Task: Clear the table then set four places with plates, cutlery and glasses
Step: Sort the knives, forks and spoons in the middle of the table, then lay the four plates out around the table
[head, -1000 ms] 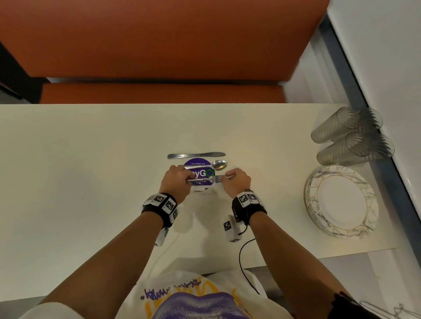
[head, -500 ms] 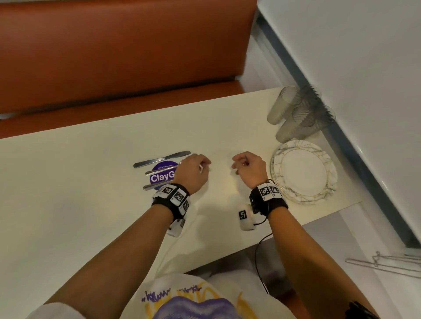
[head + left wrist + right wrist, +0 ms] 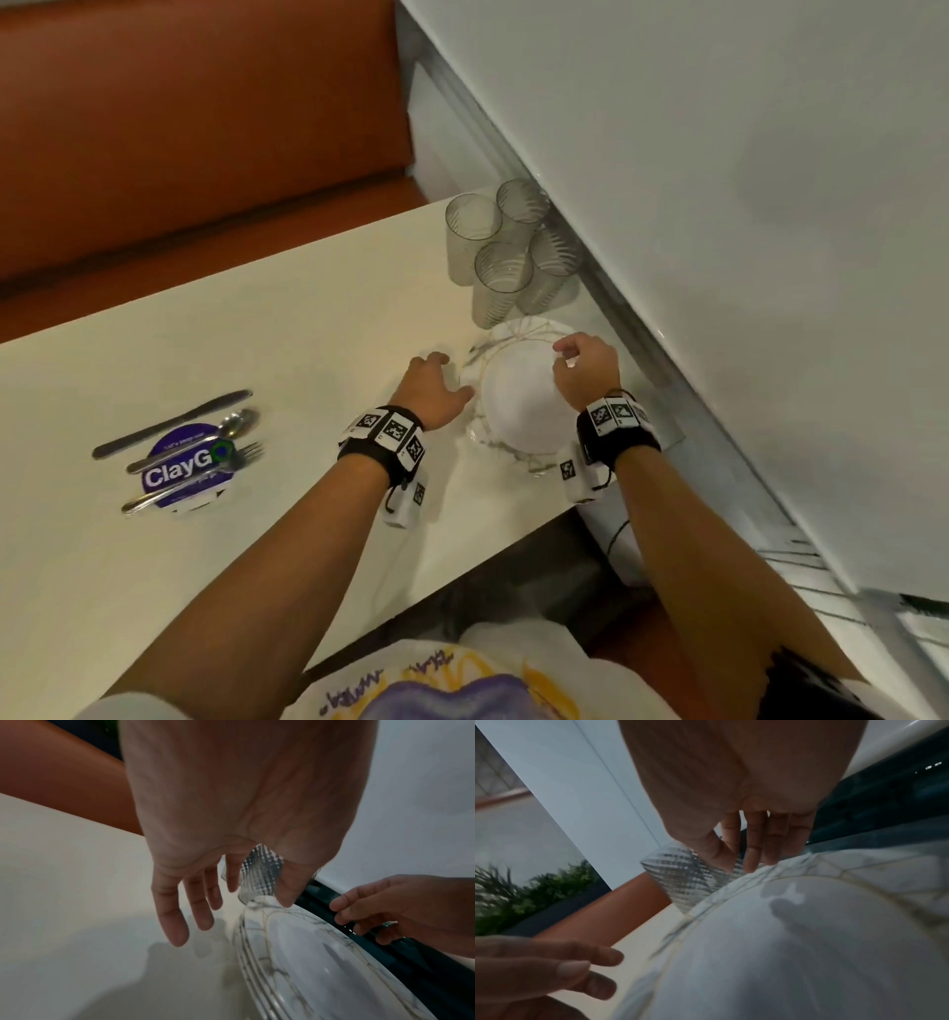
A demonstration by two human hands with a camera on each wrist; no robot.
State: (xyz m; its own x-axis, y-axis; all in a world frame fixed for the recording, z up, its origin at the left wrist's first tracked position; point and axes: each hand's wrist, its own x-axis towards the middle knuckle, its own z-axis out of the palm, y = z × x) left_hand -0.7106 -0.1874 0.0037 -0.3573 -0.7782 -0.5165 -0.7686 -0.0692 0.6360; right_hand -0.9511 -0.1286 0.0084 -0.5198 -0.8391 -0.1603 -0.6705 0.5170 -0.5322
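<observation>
A stack of white plates (image 3: pixel 518 406) with gold-veined rims sits near the table's right edge, also seen in the left wrist view (image 3: pixel 321 953) and the right wrist view (image 3: pixel 782 953). My left hand (image 3: pixel 441 367) hovers at the stack's left rim with its fingers (image 3: pixel 172 923) spread and empty. My right hand (image 3: pixel 570 354) is over the far right rim, its fingers (image 3: pixel 752 860) loosely curled down toward the edge and holding nothing. Whether they touch the rim I cannot tell. Several ribbed clear glasses (image 3: pixel 506 257) stand just behind the plates.
A knife (image 3: pixel 169 424), spoon (image 3: pixel 231 429) and fork (image 3: pixel 241 455) lie on a purple round sticker (image 3: pixel 174 475) at the left of the cream table (image 3: pixel 282 334). An orange bench runs behind it. A white wall with a dark ledge borders the right side.
Both hands have left the fork at the purple sticker and moved right to the plate stack. The head view has swung right and down.
</observation>
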